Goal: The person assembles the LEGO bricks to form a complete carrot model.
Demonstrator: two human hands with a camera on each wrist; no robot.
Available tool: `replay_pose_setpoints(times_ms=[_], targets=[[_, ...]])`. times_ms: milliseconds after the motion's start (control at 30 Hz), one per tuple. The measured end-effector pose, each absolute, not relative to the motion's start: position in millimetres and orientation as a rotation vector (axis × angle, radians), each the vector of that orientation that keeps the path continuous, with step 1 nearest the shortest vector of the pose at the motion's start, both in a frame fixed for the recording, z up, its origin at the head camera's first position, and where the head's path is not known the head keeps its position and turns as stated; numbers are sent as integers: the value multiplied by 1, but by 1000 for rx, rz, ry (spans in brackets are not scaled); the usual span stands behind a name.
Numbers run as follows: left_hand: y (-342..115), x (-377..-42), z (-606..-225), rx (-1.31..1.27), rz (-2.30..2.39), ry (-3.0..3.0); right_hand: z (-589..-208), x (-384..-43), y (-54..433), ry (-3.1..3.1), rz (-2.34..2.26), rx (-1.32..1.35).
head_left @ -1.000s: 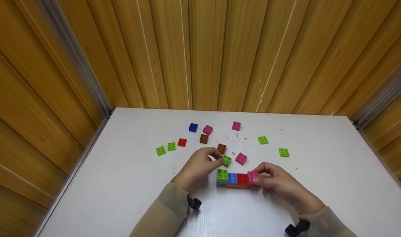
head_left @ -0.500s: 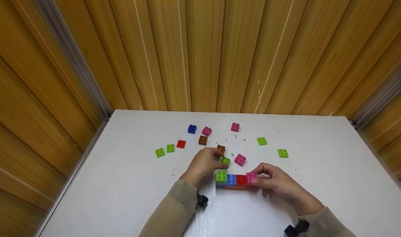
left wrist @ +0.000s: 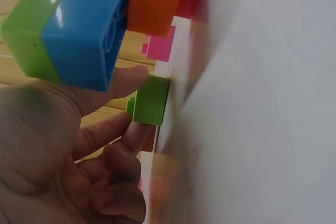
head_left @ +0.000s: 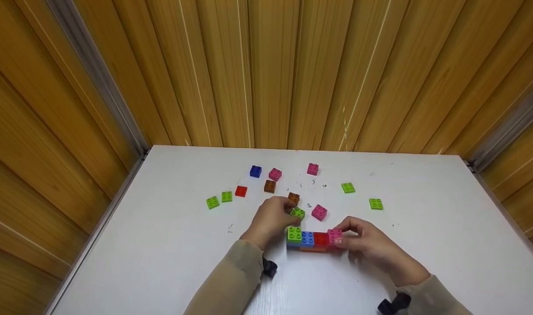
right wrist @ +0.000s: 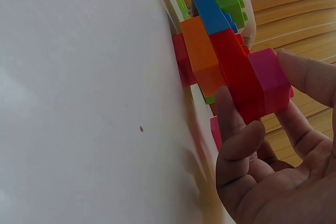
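Note:
My right hand [head_left: 373, 243] grips the right end of a built row of bricks, thumb and fingers about its pink brick [right wrist: 270, 80]. Along the row's top sit a lime green brick [head_left: 294, 233], a blue brick [head_left: 307, 238], a red brick [head_left: 321, 239] and that pink one. Underneath is an orange brick [right wrist: 203, 56], seen from the side in the right wrist view. Just behind the row, my left hand [head_left: 270, 221] pinches a loose green brick [left wrist: 151, 100] between thumb and fingers, low by the table. Part of that brick is hidden by the hand.
Behind the left hand lie two brown bricks [head_left: 270, 186], a pink brick [head_left: 319, 212] and a dark blue brick [head_left: 255, 171]. Flat green pieces [head_left: 376, 204] lie at both sides, with a flat red piece [head_left: 241, 191] on the left. Wood-patterned panels [head_left: 271, 74] rise behind the white table [head_left: 161, 262].
My left hand has shifted right and closed its thumb and fingers on the loose green brick, which has moved slightly left. The right hand and the row have hardly moved.

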State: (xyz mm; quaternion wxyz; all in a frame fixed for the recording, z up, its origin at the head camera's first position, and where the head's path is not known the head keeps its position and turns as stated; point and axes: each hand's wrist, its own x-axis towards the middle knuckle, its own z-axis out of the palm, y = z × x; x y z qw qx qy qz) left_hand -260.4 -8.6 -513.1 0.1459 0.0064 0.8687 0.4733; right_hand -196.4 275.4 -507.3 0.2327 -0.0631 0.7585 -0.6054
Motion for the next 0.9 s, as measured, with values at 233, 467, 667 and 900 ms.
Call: replay_pose_setpoints(times_ms=[233, 467, 667, 900], targets=[[-18, -260, -505, 15, 1380, 2486, -508, -196, 275, 2092, -1656, -165], [-25, -254, -484, 75, 1440, 2466, -509, -195, 276, 2090, -1665, -144], [-40, -241, -462, 217, 1461, 2527, -510, -195, 276, 2098, -1656, -162], [-50, -232, -449, 310, 1443, 2558, -507, -197, 275, 2090, -1655, -181]])
